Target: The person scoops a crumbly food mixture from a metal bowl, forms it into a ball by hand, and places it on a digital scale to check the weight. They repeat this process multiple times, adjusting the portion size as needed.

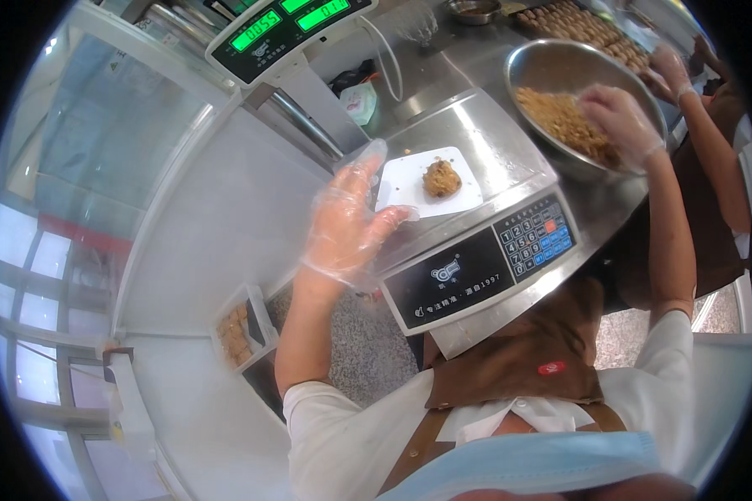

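A clump of brown, crumbly filling (441, 179) rests on a white square sheet or plate (401, 181) on the steel pan of a digital scale (507, 144). My left hand (354, 213), in a clear plastic glove, is at the left edge of the white piece, thumb and fingers apart, holding nothing that shows. My right hand (617, 119), also gloved, is inside a large steel bowl (511, 69), over loose crumbly filling (554, 116). Its fingers are bent; whether they hold filling cannot be told. The scale's green-lit display (288, 31) stands on a post beyond my left hand.
Behind the bowl, a tray holds many small brown balls (576, 31). A co-worker's gloved hands (670, 72) are beside it at the right. A small steel bowl (474, 11) stands at the back. Low at the left is a white container with tan blocks (235, 332).
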Demonstrator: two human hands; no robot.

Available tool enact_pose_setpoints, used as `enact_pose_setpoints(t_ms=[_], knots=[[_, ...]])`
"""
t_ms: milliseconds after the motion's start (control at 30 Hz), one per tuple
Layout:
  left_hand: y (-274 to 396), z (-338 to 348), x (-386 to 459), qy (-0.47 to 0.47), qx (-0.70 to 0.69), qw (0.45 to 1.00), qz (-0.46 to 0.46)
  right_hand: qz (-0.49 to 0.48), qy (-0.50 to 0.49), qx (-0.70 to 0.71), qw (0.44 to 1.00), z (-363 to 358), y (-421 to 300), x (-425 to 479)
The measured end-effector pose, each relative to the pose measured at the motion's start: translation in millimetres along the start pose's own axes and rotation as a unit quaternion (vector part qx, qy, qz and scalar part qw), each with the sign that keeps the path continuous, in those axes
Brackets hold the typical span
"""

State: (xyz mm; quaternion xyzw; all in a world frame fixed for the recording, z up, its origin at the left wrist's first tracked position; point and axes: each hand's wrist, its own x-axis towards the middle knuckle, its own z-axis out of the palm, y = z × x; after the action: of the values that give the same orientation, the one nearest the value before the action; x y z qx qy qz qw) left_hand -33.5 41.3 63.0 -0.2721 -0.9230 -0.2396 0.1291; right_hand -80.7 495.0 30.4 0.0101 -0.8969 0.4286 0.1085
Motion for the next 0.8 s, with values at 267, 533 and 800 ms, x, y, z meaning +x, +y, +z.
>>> enact_pose_setpoints(t_ms=[267,533,800], knots=[[0,8,6,-0.006,0.001,1.000,0.005,-0.205,0.046,-0.085,0.974,7,-4,8],[1,28,18,-0.030,0.030,0.998,0.054,-0.220,-0.245,-0.002,0.944,58,-111,-2],[6,23,25,-0.008,0.053,0.993,0.107,-0.300,-0.273,-0.134,0.904,103,-140,18]])
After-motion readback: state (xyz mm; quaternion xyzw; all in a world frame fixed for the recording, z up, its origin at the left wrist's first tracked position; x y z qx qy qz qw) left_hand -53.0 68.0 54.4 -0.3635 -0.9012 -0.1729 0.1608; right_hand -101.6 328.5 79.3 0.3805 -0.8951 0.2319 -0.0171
